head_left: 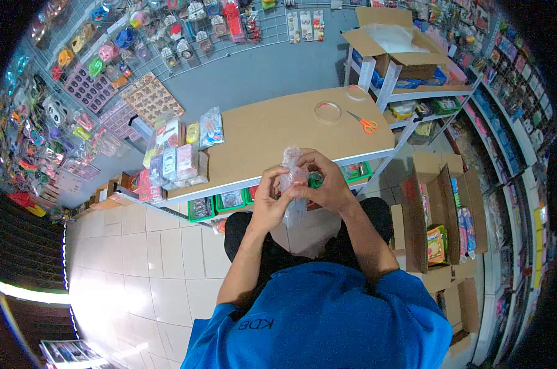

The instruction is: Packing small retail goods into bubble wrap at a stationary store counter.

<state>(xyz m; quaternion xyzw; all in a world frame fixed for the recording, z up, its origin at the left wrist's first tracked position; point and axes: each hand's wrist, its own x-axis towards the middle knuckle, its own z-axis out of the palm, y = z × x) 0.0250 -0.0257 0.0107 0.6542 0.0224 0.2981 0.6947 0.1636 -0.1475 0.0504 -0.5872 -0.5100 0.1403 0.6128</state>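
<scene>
Both hands hold a bundle of clear bubble wrap (pixel 293 177) in front of the table's near edge. My left hand (pixel 271 198) grips its left side with thumb and fingertips. My right hand (pixel 322 182) pinches it from the right, fingers curled over the upper part. Something reddish shows faintly through the plastic; what it is cannot be told. A loose tail of the wrap hangs below the hands. On the brown tabletop (pixel 269 133), beyond my right hand, lie orange-handled scissors (pixel 364 123), a roll of clear tape (pixel 327 113) and another tape roll (pixel 356 92).
Packaged goods (pixel 181 161) are stacked at the table's left end. Green baskets (pixel 201 209) stand beneath the tabletop. An open cardboard box (pixel 414 221) with packets is on the floor at right; another box (pixel 400 57) sits on the rack. Wall grids hold many hanging items.
</scene>
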